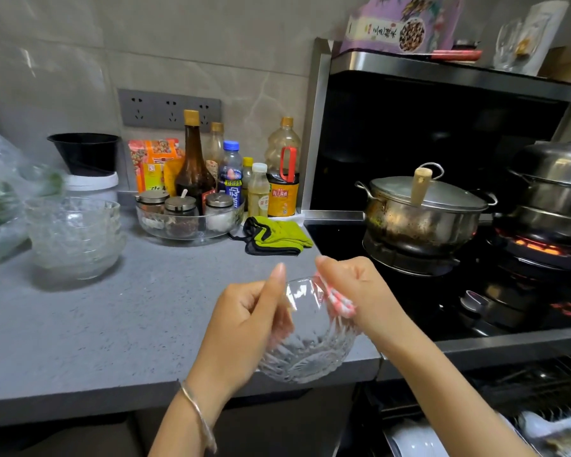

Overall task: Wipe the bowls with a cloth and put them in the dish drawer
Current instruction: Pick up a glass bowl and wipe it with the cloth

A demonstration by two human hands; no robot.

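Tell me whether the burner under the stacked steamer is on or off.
On: orange flames glow at the burner right beneath the steamer.

Grey counter [112,324] lies open across front and centre. A stack of glass bowls [75,235] stands at left; bottles [193,166] and a tray of jars [192,225] line the back wall; a green cloth [277,237] lies beside the stove [337,235], where a pot [422,219] and steamer [554,189] stand.

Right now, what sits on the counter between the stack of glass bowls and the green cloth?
In the head view, a shallow glass dish holding three spice jars sits between the stack of bowls and the green cloth, sauce bottles behind it.
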